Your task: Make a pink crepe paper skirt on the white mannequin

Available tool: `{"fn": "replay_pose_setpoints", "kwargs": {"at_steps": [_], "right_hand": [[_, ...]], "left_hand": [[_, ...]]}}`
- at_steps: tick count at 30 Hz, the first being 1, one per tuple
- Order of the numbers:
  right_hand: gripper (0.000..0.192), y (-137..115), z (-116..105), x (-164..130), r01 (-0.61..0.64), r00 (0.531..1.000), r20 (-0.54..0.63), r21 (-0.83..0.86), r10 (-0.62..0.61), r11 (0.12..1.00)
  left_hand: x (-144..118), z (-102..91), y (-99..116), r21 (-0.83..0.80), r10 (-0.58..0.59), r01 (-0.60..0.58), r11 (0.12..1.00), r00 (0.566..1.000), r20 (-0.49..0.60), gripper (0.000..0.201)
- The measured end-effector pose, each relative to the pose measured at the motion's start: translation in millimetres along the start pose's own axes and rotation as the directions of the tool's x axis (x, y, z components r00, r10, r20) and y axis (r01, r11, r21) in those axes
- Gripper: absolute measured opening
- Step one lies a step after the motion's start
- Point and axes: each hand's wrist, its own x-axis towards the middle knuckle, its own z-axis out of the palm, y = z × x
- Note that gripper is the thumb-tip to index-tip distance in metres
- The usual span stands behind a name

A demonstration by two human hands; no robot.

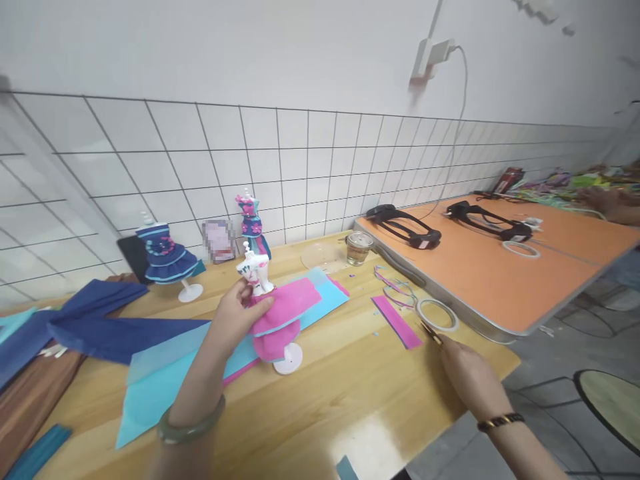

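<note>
The left hand [239, 315] grips a mannequin [267, 313] in a pink skirt, mid-table. The right hand [467, 377], closed on a thin tool [431, 332], nears the table [350, 400] edge beside a tape roll [437, 314].

white tiled wall [310, 160], orange table [505, 267]

Varnished wood counter [350, 400], glossy, grain visible. Matt pink paper skirt [280, 320] on a white plastic mannequin stand [289, 360]. Thin cyan paper sheet [165, 387], smooth. Clear glass jar [359, 248]. Far wall tiles [300, 167], white, glazed. Right tabletop [500, 273], matt orange, metal-edged.
</note>
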Motion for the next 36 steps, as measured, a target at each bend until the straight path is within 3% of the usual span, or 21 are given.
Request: {"fn": "replay_pose_setpoints", "kwargs": {"at_steps": [2, 4, 7, 9, 11, 14, 18, 24, 30, 36], "right_hand": [[0.031, -1.9, -3.5, 2.1, -0.113, 0.993, -0.010, 0.093, 0.115, 0.989], [0.031, -16.3, -12.5, 3.3, -0.193, 0.978, -0.020, 0.321, 0.210, 0.927], [0.040, -62.1, -35.0, -0.8, -0.239, 0.962, 0.064, 0.676, 0.267, 0.697], [0.044, -101.0, -51.9, -6.7, -0.255, 0.964, 0.173, 0.810, 0.200, 0.528], [0.044, -138.3, -66.7, -12.1, -0.293, 0.954, 0.297, 0.880, 0.047, 0.373], [0.038, -181.7, -81.4, -15.3, -0.409, 0.870, 0.453, 0.884, -0.196, 0.228], [0.032, -214.6, -88.6, -10.7, -0.440, 0.779, 0.483, 0.876, -0.400, 0.200], [0.030, -235.9, -82.9, -3.8, -0.469, 0.722, 0.514, 0.856, -0.463, 0.218], [0.028, -243.5, -76.5, -2.6, -0.531, 0.704, 0.528, 0.835, -0.476, 0.142], [0.030, -244.3, -74.8, -1.6, -0.542, 0.710, 0.536, 0.830, -0.457, 0.132]], "left_hand": [[1.7, -2.5, 0.5, -0.146, -0.065, 0.052, 0.988, 0.995, -0.080, 0.056], [2.5, -5.4, 2.4, -0.297, -0.137, 0.091, 0.951, 0.981, -0.137, 0.052], [1.5, -8.8, 6.4, -0.411, -0.207, 0.131, 0.902, 0.967, -0.147, 0.039], [-0.6, -9.5, 8.9, -0.424, -0.223, 0.150, 0.893, 0.966, -0.129, 0.031], [-2.9, -9.1, 10.9, -0.436, -0.237, 0.168, 0.884, 0.965, -0.110, 0.027], [-5.2, -7.5, 12.8, -0.442, -0.252, 0.192, 0.876, 0.964, -0.080, 0.025], [-5.8, -5.1, 14.8, -0.434, -0.235, 0.195, 0.880, 0.971, -0.040, 0.025], [-7.4, 1.5, 17.8, -0.408, -0.214, 0.165, 0.898, 0.974, -0.076, 0.043], [-9.6, 8.4, 16.7, -0.348, -0.136, 0.093, 0.933, 0.985, -0.103, 0.047], [-9.5, 9.9, 14.7, -0.340, -0.130, 0.095, 0.936, 0.988, -0.081, 0.049]]}}
